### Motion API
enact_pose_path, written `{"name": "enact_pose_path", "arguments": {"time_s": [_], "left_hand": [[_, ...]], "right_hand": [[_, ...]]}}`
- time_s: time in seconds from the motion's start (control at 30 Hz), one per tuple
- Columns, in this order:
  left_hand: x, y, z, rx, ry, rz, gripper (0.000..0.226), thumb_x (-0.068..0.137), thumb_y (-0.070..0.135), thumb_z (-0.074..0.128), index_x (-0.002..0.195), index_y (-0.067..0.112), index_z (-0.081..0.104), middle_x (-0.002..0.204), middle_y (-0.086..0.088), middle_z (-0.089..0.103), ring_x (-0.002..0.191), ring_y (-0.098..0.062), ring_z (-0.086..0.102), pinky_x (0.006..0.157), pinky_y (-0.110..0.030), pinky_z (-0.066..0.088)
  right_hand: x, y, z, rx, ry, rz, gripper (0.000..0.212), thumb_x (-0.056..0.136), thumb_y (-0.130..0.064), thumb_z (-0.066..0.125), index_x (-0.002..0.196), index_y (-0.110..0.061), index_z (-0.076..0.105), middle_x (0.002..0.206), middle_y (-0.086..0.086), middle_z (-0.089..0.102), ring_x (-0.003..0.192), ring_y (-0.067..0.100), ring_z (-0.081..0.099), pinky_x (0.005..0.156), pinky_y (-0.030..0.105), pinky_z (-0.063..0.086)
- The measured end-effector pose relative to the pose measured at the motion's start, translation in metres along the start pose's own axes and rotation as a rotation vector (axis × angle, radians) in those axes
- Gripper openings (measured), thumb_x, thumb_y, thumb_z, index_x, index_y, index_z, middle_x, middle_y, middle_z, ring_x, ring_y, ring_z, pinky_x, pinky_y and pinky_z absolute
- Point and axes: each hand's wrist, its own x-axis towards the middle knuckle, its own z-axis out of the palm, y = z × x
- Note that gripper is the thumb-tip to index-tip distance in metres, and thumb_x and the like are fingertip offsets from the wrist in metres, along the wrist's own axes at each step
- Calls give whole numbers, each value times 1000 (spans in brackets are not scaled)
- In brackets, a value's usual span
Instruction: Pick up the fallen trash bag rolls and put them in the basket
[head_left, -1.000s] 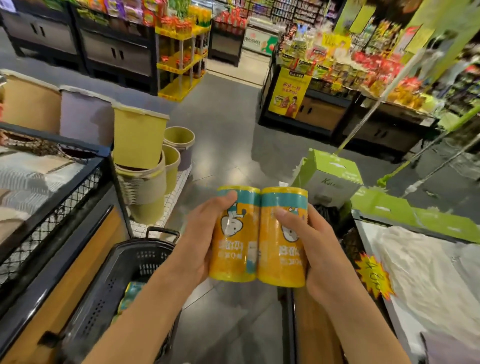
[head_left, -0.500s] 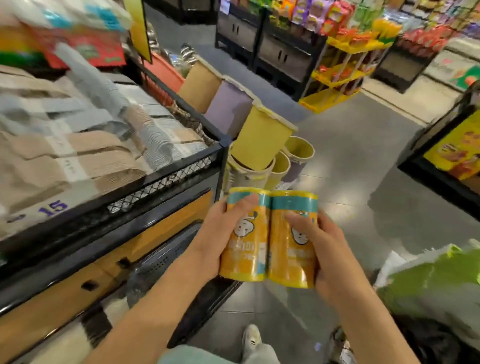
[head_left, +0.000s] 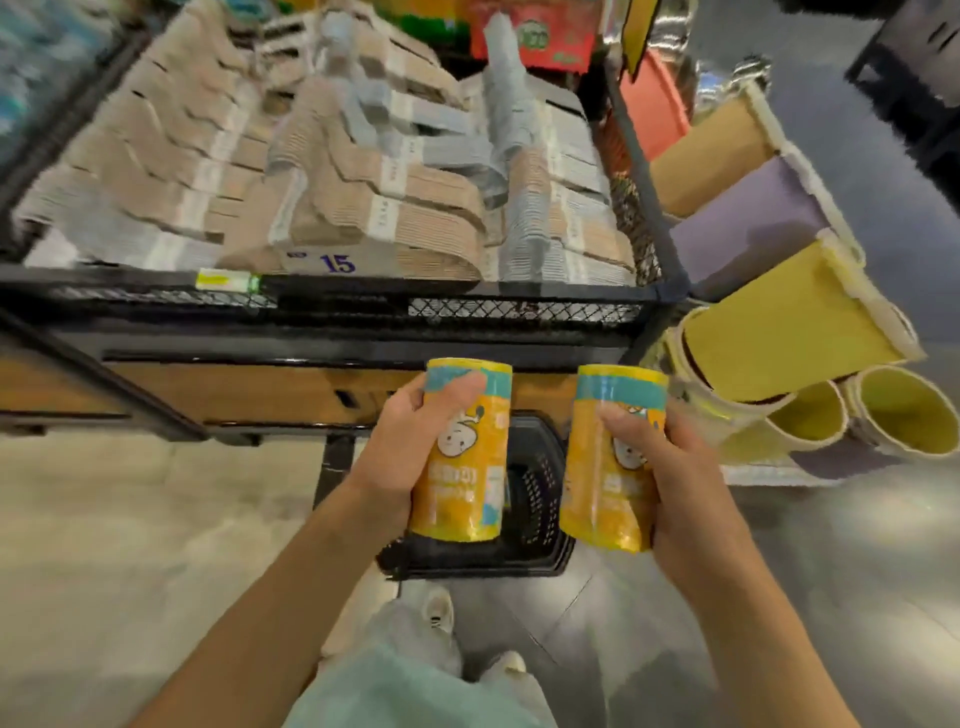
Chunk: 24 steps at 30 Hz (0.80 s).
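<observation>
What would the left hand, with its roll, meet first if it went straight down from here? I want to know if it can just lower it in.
Probably the black basket: the left hand holds its yellow roll over it, nothing visible between. Depth is unclear from one view.

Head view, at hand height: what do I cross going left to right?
Left hand → left trash bag roll → black basket showing in the gap below → right trash bag roll → right hand → yellow bins on the floor.
</observation>
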Motion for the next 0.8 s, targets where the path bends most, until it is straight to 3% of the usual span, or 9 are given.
{"name": "enact_pose_path", "arguments": {"time_s": [0.23, 0.47, 0.67, 0.8], "left_hand": [[23, -12, -46, -47, 140, 1, 44, 76, 40, 72, 108, 12, 63, 89, -10, 71, 78, -26, 71, 68, -40, 58], [76, -44, -83, -98, 262, -90, 51, 75, 41, 75, 114, 8, 64, 100, -17, 73, 85, -33, 72, 71, -45, 59], [152, -116, -110, -38, 351, -173, 35, 72, 41, 74, 98, 19, 69, 98, -15, 75, 87, -34, 73, 76, -48, 59], [212, -184, -128, -43, 405, -220, 33, 72, 35, 81, 100, 23, 69, 97, -12, 76, 83, -28, 74, 69, -41, 58]], "right_hand": [[51, 16, 23, -98, -90, 81, 48, 72, -33, 76, 117, -20, 65, 101, 7, 76, 87, 25, 75, 66, 40, 60], [105, 52, 24, -199, -105, 145, 46, 72, -37, 76, 116, -28, 66, 106, 6, 75, 96, 29, 74, 81, 58, 60], [185, 140, 12, -229, -91, 255, 49, 65, -42, 77, 111, -32, 67, 100, 0, 77, 91, 26, 75, 75, 52, 62], [236, 222, 5, -294, -132, 330, 46, 67, -38, 86, 109, -35, 67, 100, -2, 77, 90, 23, 75, 78, 51, 61]]}}
